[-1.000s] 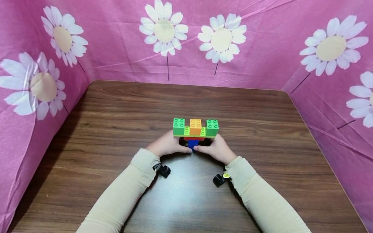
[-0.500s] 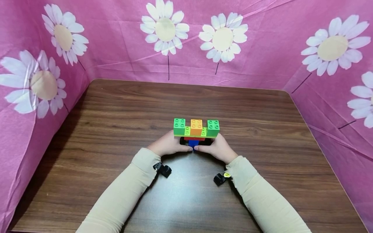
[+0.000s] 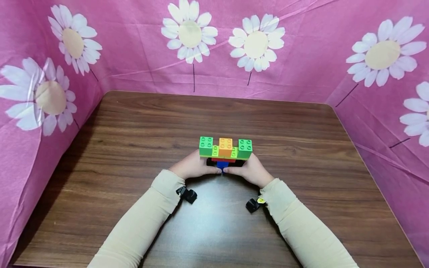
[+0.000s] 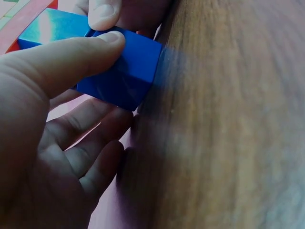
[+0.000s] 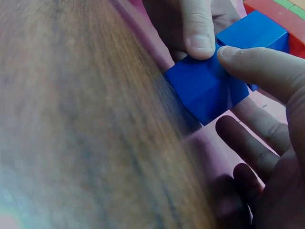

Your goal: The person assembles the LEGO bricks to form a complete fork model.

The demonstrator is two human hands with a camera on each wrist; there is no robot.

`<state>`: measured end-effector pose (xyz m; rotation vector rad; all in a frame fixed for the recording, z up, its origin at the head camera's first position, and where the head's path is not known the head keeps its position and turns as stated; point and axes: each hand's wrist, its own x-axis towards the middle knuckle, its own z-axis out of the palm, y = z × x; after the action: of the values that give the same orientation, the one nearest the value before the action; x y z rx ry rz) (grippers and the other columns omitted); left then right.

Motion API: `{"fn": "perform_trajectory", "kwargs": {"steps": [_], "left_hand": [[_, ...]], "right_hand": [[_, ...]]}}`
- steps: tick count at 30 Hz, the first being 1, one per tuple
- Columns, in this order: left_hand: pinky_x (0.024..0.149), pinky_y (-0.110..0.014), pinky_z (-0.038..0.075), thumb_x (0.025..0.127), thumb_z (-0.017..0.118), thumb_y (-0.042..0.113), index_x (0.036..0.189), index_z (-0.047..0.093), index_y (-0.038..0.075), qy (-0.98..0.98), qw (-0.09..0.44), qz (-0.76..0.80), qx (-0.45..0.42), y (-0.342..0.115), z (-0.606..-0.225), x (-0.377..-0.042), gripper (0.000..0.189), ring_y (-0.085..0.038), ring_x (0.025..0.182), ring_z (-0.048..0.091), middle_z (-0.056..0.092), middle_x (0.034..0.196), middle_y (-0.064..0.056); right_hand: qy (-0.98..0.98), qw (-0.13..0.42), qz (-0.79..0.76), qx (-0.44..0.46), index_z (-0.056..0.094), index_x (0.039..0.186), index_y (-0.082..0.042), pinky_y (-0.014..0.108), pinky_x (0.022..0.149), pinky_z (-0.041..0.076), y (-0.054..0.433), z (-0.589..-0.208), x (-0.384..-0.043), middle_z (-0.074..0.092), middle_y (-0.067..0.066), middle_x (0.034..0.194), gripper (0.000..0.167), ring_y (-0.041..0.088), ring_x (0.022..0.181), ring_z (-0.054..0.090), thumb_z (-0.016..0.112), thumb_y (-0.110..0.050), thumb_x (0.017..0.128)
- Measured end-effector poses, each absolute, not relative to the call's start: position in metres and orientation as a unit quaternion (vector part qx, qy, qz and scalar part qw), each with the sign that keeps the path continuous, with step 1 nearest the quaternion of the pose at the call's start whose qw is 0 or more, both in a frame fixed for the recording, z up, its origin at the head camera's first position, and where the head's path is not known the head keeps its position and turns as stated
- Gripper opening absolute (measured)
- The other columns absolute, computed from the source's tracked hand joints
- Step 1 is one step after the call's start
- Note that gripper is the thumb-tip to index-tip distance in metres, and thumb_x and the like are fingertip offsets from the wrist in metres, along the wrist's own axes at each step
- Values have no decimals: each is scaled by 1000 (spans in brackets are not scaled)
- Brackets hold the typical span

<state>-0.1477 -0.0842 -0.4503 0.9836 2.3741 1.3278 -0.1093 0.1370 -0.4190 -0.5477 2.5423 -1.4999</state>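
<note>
A T-shaped toy brick build stands upright on the table in the head view. Its stem is made of blue bricks (image 3: 222, 165), with a red brick (image 3: 223, 159) above. Across the top runs a lime-green layer (image 3: 215, 150) bearing a green brick (image 3: 206, 145) at the left end, an orange brick (image 3: 225, 147) in the middle and another green brick (image 3: 245, 148) at the right. My left hand (image 3: 196, 165) and right hand (image 3: 250, 171) pinch the stem from both sides, thumbs in front. In the left wrist view, the lower blue brick (image 4: 128, 71) meets the tabletop.
The brown wood-grain table (image 3: 140, 123) spreads out on all sides of the build. Pink cloth (image 3: 134, 44) printed with white daisies hangs around its back and sides. Black wrist-worn devices (image 3: 189, 195) sit at both beige cuffs.
</note>
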Motion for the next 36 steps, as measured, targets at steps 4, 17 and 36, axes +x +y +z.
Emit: {"fn": "perform_trajectory", "kwargs": {"steps": [4, 17, 36], "left_hand": [[112, -39, 37, 84, 83, 16, 136, 60, 8, 821, 122, 444, 339, -84, -448, -148, 57, -21, 127, 53, 62, 135, -9], [112, -39, 38, 84, 83, 14, 134, 61, 7, 816, 108, 443, 355, -82, -453, -150, 55, -21, 126, 54, 63, 132, -8], [103, -39, 45, 83, 84, 11, 130, 64, 7, 777, 171, 533, 288, -86, -446, -148, 52, -19, 112, 62, 69, 122, -6]], "right_hand": [[845, 68, -498, -184, 63, 125, 0, 46, 107, 41, 139, -425, -113, 68, 15, 122, 51, 28, 119, 59, 84, -1, 79], [847, 72, -492, -187, 66, 126, -16, 47, 107, 41, 153, -460, -130, 68, 1, 123, 54, 21, 120, 58, 89, -20, 78], [827, 75, -518, -206, 65, 129, -16, 45, 107, 42, 151, -462, -129, 68, -1, 124, 53, 18, 120, 59, 86, -20, 81]]}}
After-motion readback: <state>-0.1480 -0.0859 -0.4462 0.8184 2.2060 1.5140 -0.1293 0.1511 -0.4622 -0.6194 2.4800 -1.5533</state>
